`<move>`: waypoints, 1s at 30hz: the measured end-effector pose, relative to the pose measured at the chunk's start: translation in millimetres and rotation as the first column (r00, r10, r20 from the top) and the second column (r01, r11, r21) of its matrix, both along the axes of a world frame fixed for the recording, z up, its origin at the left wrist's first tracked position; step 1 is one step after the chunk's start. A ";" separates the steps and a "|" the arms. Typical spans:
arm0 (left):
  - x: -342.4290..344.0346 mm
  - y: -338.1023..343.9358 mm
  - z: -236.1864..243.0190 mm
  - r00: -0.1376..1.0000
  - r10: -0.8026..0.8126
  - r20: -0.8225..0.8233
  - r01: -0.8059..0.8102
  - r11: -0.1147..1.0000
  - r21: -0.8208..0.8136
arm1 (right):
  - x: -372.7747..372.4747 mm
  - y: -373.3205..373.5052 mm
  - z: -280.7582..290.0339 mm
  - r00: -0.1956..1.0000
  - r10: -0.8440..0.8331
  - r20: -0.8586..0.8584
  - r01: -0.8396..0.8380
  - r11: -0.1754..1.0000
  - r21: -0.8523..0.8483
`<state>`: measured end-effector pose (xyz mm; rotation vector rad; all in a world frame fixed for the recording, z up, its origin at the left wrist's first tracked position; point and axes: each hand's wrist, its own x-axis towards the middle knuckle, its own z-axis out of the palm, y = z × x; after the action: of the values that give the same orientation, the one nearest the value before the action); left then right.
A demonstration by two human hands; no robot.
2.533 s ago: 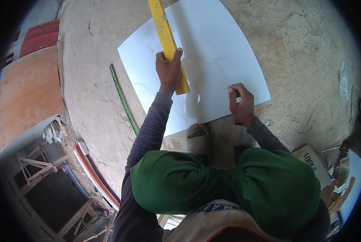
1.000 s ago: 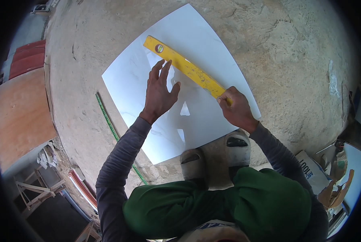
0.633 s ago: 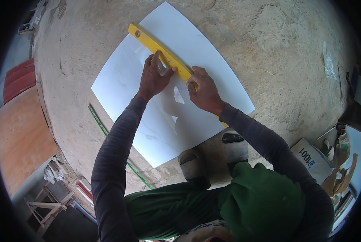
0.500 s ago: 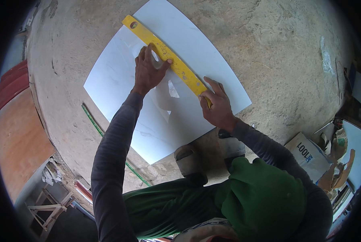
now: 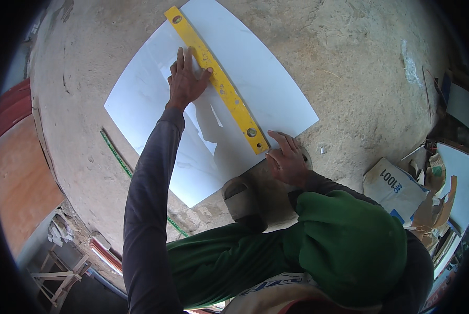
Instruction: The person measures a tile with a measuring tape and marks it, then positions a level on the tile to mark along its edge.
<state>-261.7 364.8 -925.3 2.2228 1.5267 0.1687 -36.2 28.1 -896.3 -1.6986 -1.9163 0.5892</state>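
Observation:
A yellow spirit level (image 5: 221,86) lies slantwise across a glossy white tile (image 5: 266,78) on the floor. My left hand (image 5: 186,83) rests on the tile with its fingers spread, thumb tip on the level and fingertips at its left edge. Beside the level's near end is my right hand (image 5: 288,161), index finger stretched out and thumb close to the end. I see nothing held in it, though its lower fingers are partly hidden. A green marked strip (image 5: 115,152) lies on the floor left of the tile, partly behind my left forearm.
My shoe (image 5: 242,199) stands at the tile's near edge. A small pale object (image 5: 322,149) lies on the concrete floor (image 5: 360,99). Torn cardboard (image 5: 391,186) is piled at the right, with clear plastic (image 5: 411,65) farther off. An orange-brown board (image 5: 22,183) and wooden trestle (image 5: 61,275) are at left.
My right hand has come off the level and moved toward me, past its near end. The level has turned slightly on the tile. My left hand has shifted a little left and away.

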 end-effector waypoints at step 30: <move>-12.6 24.9 -15.8 0.994 -0.106 -0.023 0.107 0.994 0.030 | 7.3 10.1 -12.9 0.967 -0.157 0.199 0.190 0.969 -0.157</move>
<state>-274.3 389.7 -941.1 2.3311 1.4214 0.1372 -28.9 38.2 -909.2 -2.0746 -1.8581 0.5621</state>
